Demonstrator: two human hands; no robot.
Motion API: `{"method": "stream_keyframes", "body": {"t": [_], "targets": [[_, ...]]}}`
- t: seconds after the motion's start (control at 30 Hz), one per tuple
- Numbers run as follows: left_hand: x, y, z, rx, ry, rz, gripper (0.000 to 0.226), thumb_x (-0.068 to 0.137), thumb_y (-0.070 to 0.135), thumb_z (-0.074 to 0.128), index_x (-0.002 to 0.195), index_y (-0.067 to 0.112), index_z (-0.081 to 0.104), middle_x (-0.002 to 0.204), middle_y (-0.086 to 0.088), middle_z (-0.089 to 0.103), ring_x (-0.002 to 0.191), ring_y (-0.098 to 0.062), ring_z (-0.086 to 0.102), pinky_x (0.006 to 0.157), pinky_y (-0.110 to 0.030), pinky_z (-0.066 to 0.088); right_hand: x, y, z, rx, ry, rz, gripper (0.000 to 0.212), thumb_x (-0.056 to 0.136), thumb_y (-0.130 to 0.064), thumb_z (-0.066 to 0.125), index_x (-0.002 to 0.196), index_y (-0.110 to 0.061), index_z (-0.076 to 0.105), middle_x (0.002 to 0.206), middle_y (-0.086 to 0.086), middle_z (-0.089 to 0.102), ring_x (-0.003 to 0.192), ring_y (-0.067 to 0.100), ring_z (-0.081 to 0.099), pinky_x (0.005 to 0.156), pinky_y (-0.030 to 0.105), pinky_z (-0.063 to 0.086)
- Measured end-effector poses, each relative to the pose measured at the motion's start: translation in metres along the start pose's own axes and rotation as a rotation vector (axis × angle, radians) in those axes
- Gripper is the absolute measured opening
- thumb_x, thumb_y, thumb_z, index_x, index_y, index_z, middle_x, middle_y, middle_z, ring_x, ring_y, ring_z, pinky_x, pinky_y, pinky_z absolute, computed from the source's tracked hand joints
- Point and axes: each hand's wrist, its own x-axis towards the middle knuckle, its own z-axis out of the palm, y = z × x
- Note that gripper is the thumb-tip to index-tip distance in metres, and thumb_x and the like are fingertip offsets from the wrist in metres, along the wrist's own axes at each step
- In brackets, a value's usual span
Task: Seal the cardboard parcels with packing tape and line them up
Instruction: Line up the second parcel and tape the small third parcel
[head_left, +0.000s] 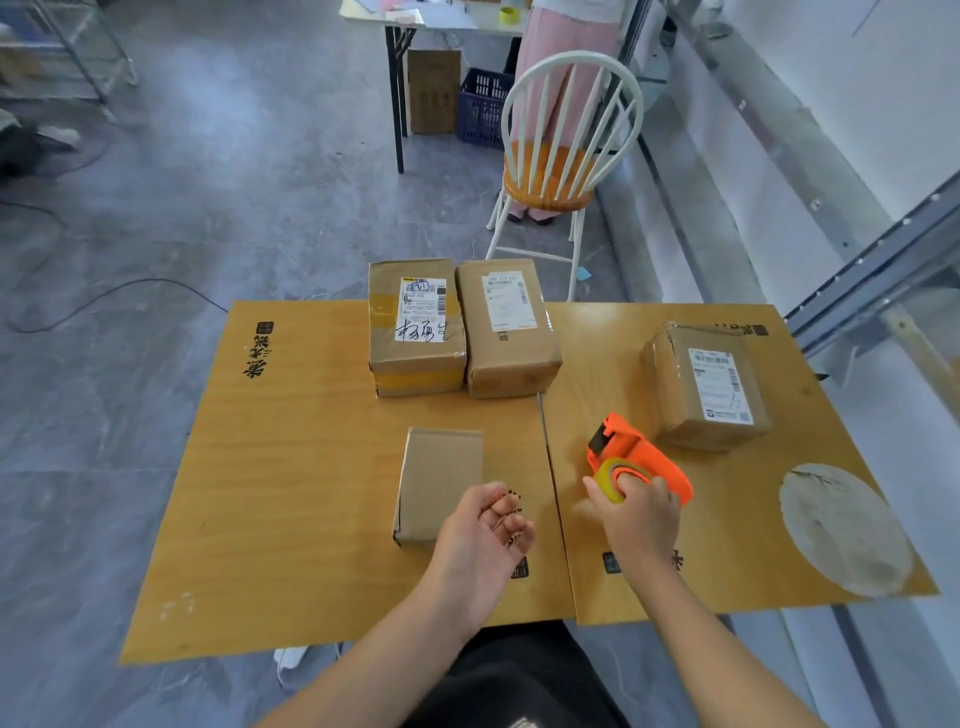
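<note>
Grey floor surrounds two wooden counters pushed together, the left counter (291, 467) and the right counter (727, 525) meeting along a narrow seam. At the far edge, two taped parcels sit side by side and touching: a parcel with a handwritten label (415, 332) and a wrapped parcel (506, 332) straddling the seam. A third labelled parcel (706, 384) lies well apart on the right counter, beyond a round, pale worn patch (844, 530). Nearest the person, a plain parcel (439, 478) with no label lies on the left counter.

The left hand (478, 535) hovers palm up over that parcel's near right corner, fingers loosely curled and holding nothing; whether it touches the cardboard cannot be told. The right hand (641, 514) grips an orange tape dispenser (644, 452) on the right counter, fingers wrapped over its yellow tape roll (608, 478).

Behind the counters stand a white chair (561, 156) with an orange seat, a blue crate (483, 104) and a person in pink trousers (561, 47) at another table.
</note>
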Motion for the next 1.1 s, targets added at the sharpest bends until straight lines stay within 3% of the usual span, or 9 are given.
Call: {"method": "stream_keyframes", "body": {"t": [0.2, 0.37, 0.53, 0.63, 0.7, 0.77, 0.87, 0.97, 1.1], "targets": [[-0.003, -0.005, -0.001, 0.097, -0.024, 0.007, 0.006, 0.093, 0.013, 0.057, 0.092, 0.008, 0.054, 0.075, -0.004, 0.054, 0.068, -0.016, 0.048, 0.072, -0.032, 0.048, -0.019, 0.005, 0.002, -0.122, -0.035, -0.027, 0.05, 0.085, -0.068, 0.055, 0.069, -0.02, 0.058, 0.079, 0.0, 0.051, 0.077, 0.02, 0.039, 0.069, 0.032, 0.033], [-0.001, -0.007, -0.005, 0.151, -0.046, 0.003, 0.008, 0.093, 0.014, 0.058, 0.091, 0.009, 0.053, 0.074, -0.003, 0.053, 0.064, -0.015, 0.048, 0.071, -0.033, 0.048, -0.025, 0.002, 0.012, -0.174, -0.179, 0.03, 0.051, 0.084, -0.075, 0.049, 0.074, -0.025, 0.054, 0.093, -0.002, 0.051, 0.092, 0.023, 0.047, 0.084, 0.035, 0.043], [-0.001, -0.006, -0.009, 0.301, -0.093, 0.042, 0.008, 0.095, 0.015, 0.058, 0.094, 0.009, 0.052, 0.076, -0.003, 0.052, 0.065, -0.015, 0.049, 0.07, -0.033, 0.05, -0.026, -0.004, 0.012, -0.267, -0.313, 0.013, 0.047, 0.092, -0.068, 0.042, 0.084, -0.023, 0.056, 0.101, -0.003, 0.061, 0.109, 0.023, 0.048, 0.095, 0.036, 0.038], [-0.005, -0.001, -0.011, 0.465, -0.132, 0.141, 0.007, 0.098, 0.014, 0.053, 0.096, 0.008, 0.055, 0.079, -0.004, 0.055, 0.067, -0.015, 0.053, 0.072, -0.034, 0.05, -0.029, -0.017, -0.006, -0.071, -0.173, 0.142, 0.047, 0.097, -0.057, 0.041, 0.099, -0.014, 0.061, 0.109, 0.002, 0.063, 0.114, 0.027, 0.048, 0.1, 0.042, 0.036], [-0.009, 0.003, -0.012, 0.519, -0.171, 0.181, 0.008, 0.099, 0.013, 0.051, 0.099, 0.008, 0.057, 0.08, -0.005, 0.057, 0.069, -0.016, 0.054, 0.074, -0.035, 0.049, -0.03, -0.035, -0.028, 0.172, -0.149, 0.174, 0.044, 0.1, -0.047, 0.043, 0.096, -0.009, 0.065, 0.103, 0.009, 0.065, 0.108, 0.028, 0.054, 0.09, 0.04, 0.038], [-0.013, 0.004, -0.012, 0.563, -0.199, 0.203, 0.009, 0.099, 0.011, 0.05, 0.098, 0.008, 0.058, 0.081, -0.005, 0.059, 0.071, -0.016, 0.054, 0.075, -0.036, 0.049, -0.032, -0.058, -0.051, 0.488, -0.495, 0.222, 0.061, 0.103, -0.052, 0.034, 0.087, -0.008, 0.073, 0.093, 0.015, 0.071, 0.09, 0.025, 0.062, 0.081, 0.037, 0.045], [-0.018, 0.002, -0.012, 0.631, -0.239, 0.23, 0.01, 0.099, 0.01, 0.05, 0.093, 0.011, 0.058, 0.082, -0.006, 0.059, 0.075, -0.019, 0.053, 0.075, -0.034, 0.049, -0.036, -0.085, -0.072, 0.804, -1.061, 0.278, 0.085, 0.096, -0.073, 0.019, 0.065, -0.014, 0.071, 0.077, 0.015, 0.068, 0.081, 0.024, 0.063, 0.091, 0.038, 0.047], [-0.022, 0.001, -0.015, 0.661, -0.26, 0.247, 0.009, 0.099, 0.012, 0.052, 0.094, 0.011, 0.059, 0.083, -0.006, 0.061, 0.077, -0.021, 0.054, 0.077, -0.036, 0.048, -0.034, -0.103, -0.081, 0.936, -1.202, 0.231, 0.075, 0.096, -0.069, 0.029, 0.054, -0.017, 0.063, 0.06, 0.006, 0.056, 0.069, 0.019, 0.059, 0.097, 0.04, 0.042], [-0.025, 0.006, -0.023, 0.699, -0.24, 0.311, 0.009, 0.099, 0.01, 0.051, 0.093, 0.012, 0.058, 0.082, -0.004, 0.064, 0.076, -0.019, 0.056, 0.076, -0.033, 0.049, -0.033, -0.116, -0.079, 1.183, -1.204, 0.277, 0.039, 0.093, -0.046, 0.061, 0.102, -0.011, 0.078, 0.082, 0.007, 0.061, 0.083, 0.022, 0.054, 0.087, 0.038, 0.046]]}}
